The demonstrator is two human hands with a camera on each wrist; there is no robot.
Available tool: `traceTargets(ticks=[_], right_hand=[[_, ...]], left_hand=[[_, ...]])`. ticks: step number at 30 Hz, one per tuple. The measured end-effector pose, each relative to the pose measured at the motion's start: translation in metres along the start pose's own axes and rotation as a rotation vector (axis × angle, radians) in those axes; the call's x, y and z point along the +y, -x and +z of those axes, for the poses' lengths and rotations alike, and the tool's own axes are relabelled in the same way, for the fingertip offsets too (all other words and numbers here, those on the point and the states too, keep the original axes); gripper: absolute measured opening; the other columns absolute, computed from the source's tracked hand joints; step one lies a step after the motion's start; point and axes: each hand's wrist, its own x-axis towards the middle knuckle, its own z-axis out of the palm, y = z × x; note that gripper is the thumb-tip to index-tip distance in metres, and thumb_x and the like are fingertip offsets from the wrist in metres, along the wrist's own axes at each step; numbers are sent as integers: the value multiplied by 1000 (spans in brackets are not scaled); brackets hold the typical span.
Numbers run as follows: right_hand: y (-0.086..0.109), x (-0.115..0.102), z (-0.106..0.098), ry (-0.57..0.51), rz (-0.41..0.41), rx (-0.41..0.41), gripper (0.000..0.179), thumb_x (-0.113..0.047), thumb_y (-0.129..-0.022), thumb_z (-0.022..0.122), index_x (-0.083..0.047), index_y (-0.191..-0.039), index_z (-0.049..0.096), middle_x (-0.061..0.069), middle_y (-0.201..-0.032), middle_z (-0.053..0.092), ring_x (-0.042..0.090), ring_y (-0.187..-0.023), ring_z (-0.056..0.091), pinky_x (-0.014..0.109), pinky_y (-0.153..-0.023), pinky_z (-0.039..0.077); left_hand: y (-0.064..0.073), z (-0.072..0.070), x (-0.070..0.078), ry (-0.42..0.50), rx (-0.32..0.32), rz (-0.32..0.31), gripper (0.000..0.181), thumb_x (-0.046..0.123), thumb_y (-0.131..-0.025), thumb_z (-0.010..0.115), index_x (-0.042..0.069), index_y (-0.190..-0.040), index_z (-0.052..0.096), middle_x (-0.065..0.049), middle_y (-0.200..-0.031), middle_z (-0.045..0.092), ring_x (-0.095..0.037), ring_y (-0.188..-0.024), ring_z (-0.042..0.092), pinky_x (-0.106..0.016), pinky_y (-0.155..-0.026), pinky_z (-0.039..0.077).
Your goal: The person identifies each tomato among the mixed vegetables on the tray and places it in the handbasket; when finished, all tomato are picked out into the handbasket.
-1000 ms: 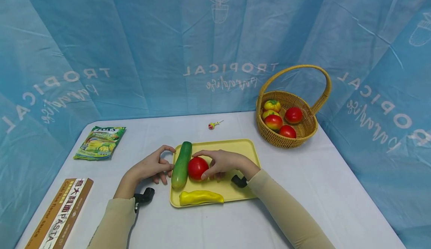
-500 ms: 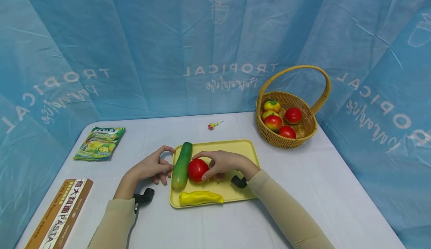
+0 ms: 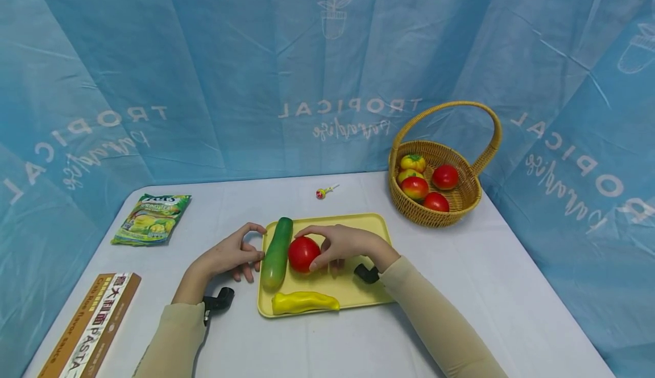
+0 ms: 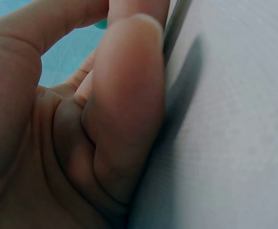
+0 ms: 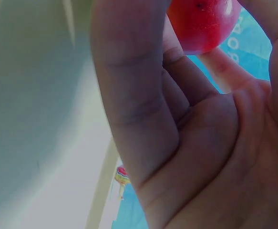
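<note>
In the head view, my right hand (image 3: 345, 246) grips a red tomato (image 3: 304, 254) between thumb and fingers over the yellow tray (image 3: 358, 287). The tomato's lower part (image 5: 203, 24) also shows at the top of the right wrist view. My left hand (image 3: 228, 254) rests at the tray's left rim with bent, relaxed fingers. Its thumb and index fingertips are beside a green cucumber (image 3: 277, 254); whether they touch it or the rim, I cannot tell. A long yellow pepper (image 3: 305, 302) lies along the tray's near edge.
At the back right stands a wicker basket (image 3: 435, 219) holding several red and yellow fruits. A lollipop (image 3: 321, 194) lies behind the tray. To the left are a green candy bag (image 3: 152, 220) and a pasta box (image 3: 89, 327). A blue curtain (image 3: 245, 71) borders the table.
The tomato and my right hand have shifted slightly to the right and away from the cucumber; a thin gap now shows between them. My left hand has stayed in place.
</note>
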Motion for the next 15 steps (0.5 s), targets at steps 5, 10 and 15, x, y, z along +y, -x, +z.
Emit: traceTargets(ticks=[5, 10, 15], right_hand=[[6, 0, -8, 0, -14, 12, 70, -33, -90, 86, -43, -149, 49, 7, -101, 78, 37, -73, 74, 42, -68, 65], [15, -3, -20, -10, -15, 34, 73, -36, -91, 84, -44, -152, 46, 16, -102, 79, 48, -85, 74, 44, -69, 64], [27, -3, -35, -31, -31, 70, 74, -36, -92, 84, -46, -153, 44, 23, -107, 78, 46, -82, 71, 41, -67, 63]], left_hand=[[-1, 1, 0, -1, 2, -9, 62, 25, -101, 68, 19, -152, 32, -8, -85, 75, -23, -59, 74, -26, -51, 55], [-1, 0, -1, 0, -1, -3, 63, 25, -101, 68, 18, -152, 31, -8, -84, 76, -23, -59, 74, -27, -50, 55], [-2, -1, -2, 6, 0, -5, 62, 24, -102, 68, 19, -152, 31, -8, -84, 76, -23, -59, 74, -28, -50, 54]])
